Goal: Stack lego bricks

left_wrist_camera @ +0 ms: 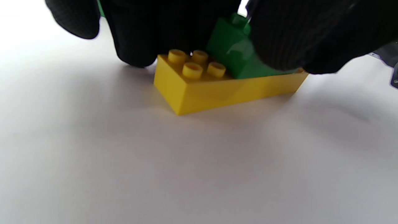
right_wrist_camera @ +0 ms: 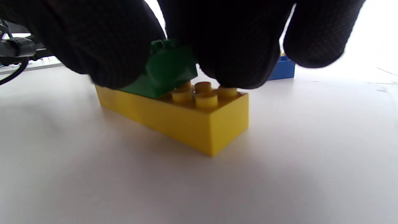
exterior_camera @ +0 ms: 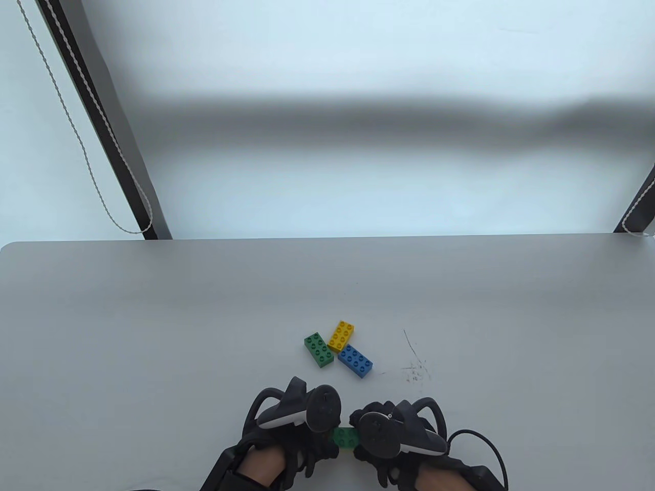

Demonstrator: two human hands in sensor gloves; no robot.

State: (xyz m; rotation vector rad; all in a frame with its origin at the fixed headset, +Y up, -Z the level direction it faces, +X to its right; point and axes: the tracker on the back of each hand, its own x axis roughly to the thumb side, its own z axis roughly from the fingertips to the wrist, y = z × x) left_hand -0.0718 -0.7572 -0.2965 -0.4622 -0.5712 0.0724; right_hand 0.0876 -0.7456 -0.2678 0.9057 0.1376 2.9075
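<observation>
A long yellow brick (left_wrist_camera: 224, 90) lies flat on the white table near its front edge. A green brick (left_wrist_camera: 236, 53) sits tilted on top of it, one end raised, with four yellow studs left bare. In the table view only the green brick (exterior_camera: 345, 437) shows between my hands. My left hand (exterior_camera: 320, 434) and my right hand (exterior_camera: 366, 440) close on it from either side. In the right wrist view my fingers (right_wrist_camera: 233, 56) press on the green brick (right_wrist_camera: 164, 74) and touch the yellow brick's (right_wrist_camera: 186, 121) studs. The fingers hide how the green brick's far end seats.
Three loose bricks lie just beyond my hands: green (exterior_camera: 318, 350), yellow (exterior_camera: 342, 336) and blue (exterior_camera: 355, 360), the blue one also behind my right fingers (right_wrist_camera: 281, 70). Pen marks (exterior_camera: 414, 368) are on the table to their right. A cable (exterior_camera: 481, 440) trails from my right glove.
</observation>
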